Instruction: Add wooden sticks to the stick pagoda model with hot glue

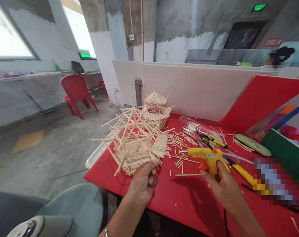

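Note:
My right hand (222,182) is wrapped round the handle of a yellow hot glue gun (203,154) with an orange trigger, its nozzle aimed left. My left hand (145,177) is closed in a pinch at the front right edge of a pavilion model built of thin wooden sticks (132,138). What lies between those fingertips is too small to make out. The model has an open stick roof frame and a slatted panel on its right side. Behind it stands a second stick pavilion (155,98) with a covered, pointed roof.
Loose sticks (179,140) lie scattered over the red tabletop (169,204). Yellow-black pliers (213,140), a clear plastic bottle (188,121) and an oval green case (253,144) lie to the right. White boards (188,90) stand behind. At lower left is a grey stool (82,204).

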Tool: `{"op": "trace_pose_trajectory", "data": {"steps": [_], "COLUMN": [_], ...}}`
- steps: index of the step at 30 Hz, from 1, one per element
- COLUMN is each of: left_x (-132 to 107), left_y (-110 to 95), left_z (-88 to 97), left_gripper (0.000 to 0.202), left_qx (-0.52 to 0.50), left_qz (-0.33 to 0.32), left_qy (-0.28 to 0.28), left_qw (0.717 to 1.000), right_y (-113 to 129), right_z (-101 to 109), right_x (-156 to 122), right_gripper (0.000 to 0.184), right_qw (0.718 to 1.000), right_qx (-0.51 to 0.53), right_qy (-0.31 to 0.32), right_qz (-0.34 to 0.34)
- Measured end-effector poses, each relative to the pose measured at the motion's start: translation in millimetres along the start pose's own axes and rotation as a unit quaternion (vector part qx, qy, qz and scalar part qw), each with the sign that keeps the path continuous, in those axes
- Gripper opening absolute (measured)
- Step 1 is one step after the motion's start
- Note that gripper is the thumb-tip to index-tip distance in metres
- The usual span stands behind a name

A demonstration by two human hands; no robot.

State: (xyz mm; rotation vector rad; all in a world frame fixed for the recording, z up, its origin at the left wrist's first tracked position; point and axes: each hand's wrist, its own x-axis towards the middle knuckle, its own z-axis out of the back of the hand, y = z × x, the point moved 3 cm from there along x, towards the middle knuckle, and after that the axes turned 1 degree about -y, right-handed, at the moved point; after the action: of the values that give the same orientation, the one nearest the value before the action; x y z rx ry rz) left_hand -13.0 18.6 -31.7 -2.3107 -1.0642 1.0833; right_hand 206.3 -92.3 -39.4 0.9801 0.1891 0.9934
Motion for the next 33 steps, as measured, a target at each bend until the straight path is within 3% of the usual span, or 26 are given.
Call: {"op": "trace_pose_trajectory", "data": {"steps": [2,4,8,12,17,33], "left_x": [0,0,1,3,3,4], "left_y": [0,1,2,3,4,6], "left_z": [0.1,0.5,2.8,5.1,6.6,7.9], "left_gripper": [0.032,0.033,0.032,0.032,0.029,0.023], "left_qx": [-0.01,-0.018,-0.029,-0.028,-0.026,-0.038], "left_qz": [0.007,0.007,0.003,0.006,0.006,0.015], "left_qy": [0.003,0.01,0.02,0.029,0.026,0.024], "left_qw": [1.0,1.0,0.999,0.999,0.999,0.999], "right_y": [33,60,97,116,127,143], "right_z": [0,-4,-19,-30,-35,-30], "right_x": [0,3,8,10,10,7], "right_gripper": [0.036,0.04,0.044,0.029,0.021,0.019], "right_qw": [0.999,0.988,0.909,0.856,0.833,0.808], "right_qx": [0.0,-0.115,-0.289,-0.345,-0.371,-0.41], "right_qy": [0.005,-0.037,-0.149,-0.175,-0.182,-0.16], "right_qz": [0.04,0.1,0.261,0.342,0.367,0.391]}}
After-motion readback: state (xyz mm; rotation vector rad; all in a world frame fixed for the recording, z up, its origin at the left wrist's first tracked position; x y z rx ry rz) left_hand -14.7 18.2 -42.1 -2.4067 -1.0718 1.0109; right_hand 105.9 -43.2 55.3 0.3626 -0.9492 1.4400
